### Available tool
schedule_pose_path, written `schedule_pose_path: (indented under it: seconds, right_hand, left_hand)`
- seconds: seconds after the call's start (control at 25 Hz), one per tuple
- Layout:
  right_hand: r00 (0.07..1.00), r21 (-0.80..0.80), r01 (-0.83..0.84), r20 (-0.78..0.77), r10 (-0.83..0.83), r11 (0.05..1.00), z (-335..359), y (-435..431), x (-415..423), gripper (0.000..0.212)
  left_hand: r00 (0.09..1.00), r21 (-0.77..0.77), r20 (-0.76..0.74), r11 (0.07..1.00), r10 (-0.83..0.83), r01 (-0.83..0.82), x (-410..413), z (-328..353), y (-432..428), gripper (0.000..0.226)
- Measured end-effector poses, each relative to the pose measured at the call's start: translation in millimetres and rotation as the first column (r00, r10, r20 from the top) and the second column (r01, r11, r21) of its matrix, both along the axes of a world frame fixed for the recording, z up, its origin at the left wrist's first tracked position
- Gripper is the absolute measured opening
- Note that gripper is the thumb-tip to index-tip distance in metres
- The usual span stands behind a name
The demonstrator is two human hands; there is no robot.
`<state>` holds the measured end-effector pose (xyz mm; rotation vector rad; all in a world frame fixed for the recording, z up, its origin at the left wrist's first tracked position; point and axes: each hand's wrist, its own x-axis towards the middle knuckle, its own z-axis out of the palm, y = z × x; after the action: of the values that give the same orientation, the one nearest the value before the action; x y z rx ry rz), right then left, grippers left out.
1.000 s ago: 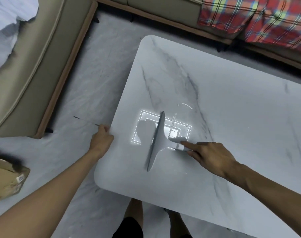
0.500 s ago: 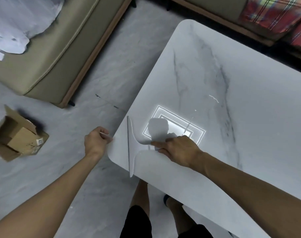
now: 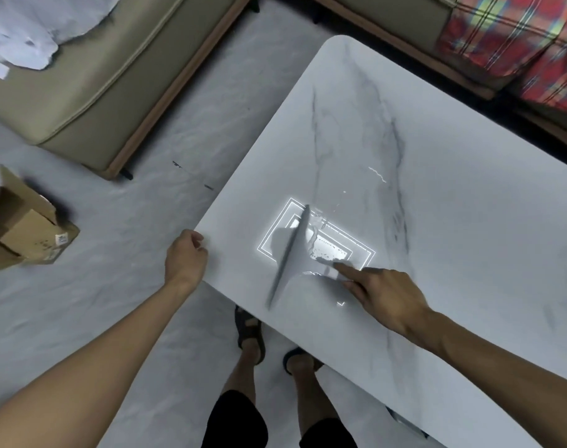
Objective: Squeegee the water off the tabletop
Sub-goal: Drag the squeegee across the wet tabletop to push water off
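My right hand (image 3: 384, 295) grips the squeegee (image 3: 292, 253) by its handle, forefinger laid out straight along the grip toward the blade. My left hand (image 3: 185, 257) is curled loosely at the near-left edge of the bench (image 3: 469, 221), thumb against the rim; it carries nothing that I can make out. The squeegee lies between the two hands, just beyond my right fingertips and well right of my left hand. Its long blade stands slanted across the bench surface, the far end pointing away from me and the near end close to the bench's front edge.

Just right of the blade I see water (image 3: 324, 250): a patchy film with beads, bright in the reflected ceiling light. A thin wet streak (image 3: 377, 174) and a few drops sit further beyond the squeegee, toward the middle of the bench. Left of the blade, toward the rim, the marble looks dry. I judge the job as partly done, with the pool beside the blade and the far streak left to pull off the edge
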<state>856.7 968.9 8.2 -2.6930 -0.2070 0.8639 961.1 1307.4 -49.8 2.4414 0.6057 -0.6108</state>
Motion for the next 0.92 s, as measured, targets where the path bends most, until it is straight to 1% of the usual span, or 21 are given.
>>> schedule_pose_path:
  seconds: [0.12,0.24,0.32,0.4,0.52,0.64,0.76,0.84,0.92]
  right_hand:
    - [0.981,0.106,-0.193,-0.015,0.196,0.975,-18.7,75.0,31.5,0.043]
    - [0.926,0.094,-0.376,0.020,0.376,0.922,-45.2,148.2,58.5,0.043]
    - [0.915,0.059,-0.404,0.039,0.402,0.913,-55.7,164.5,72.9,0.043]
    - [0.928,0.035,-0.370,0.062,0.368,0.928,-59.7,161.8,87.4,0.042]
    - [0.965,0.021,-0.253,0.070,0.251,0.967,-51.2,123.2,98.1,0.040]
    - [0.995,-0.041,-0.097,0.029,0.098,0.994,-42.3,72.4,88.7,0.040]
    - [0.995,-0.118,0.095,0.022,-0.093,0.988,-26.4,33.6,55.7,0.039]
    - [0.986,-0.171,0.165,0.030,-0.163,0.971,-11.3,23.1,33.5,0.038]
    - [0.982,-0.153,0.189,0.053,-0.183,0.970,-4.2,29.5,31.2,0.038]
  left_hand:
    - [0.995,0.023,0.026,0.995,0.094,-0.094,0.1,-1.5,19.6,0.034]
    - [0.985,0.026,-0.070,0.988,0.154,-0.153,1.6,-4.9,39.6,0.046]
    - [0.981,-0.003,-0.149,0.992,0.125,-0.127,0.2,-5.7,42.2,0.052]
    - [0.976,-0.051,-0.205,0.995,0.072,-0.084,1.6,-9.6,42.2,0.058]
    - [0.963,-0.112,-0.269,0.992,0.032,-0.064,4.0,-13.1,34.8,0.058]
    - [0.953,-0.093,-0.304,0.995,-0.003,-0.027,6.3,-12.1,25.0,0.057]
    - [0.942,-0.081,-0.333,0.996,-0.049,0.023,10.4,-10.9,19.5,0.058]
    - [0.933,-0.074,-0.351,0.996,-0.079,0.057,13.1,-9.9,19.3,0.058]
    - [0.924,-0.071,-0.370,0.995,-0.097,0.076,16.1,-9.5,21.1,0.057]
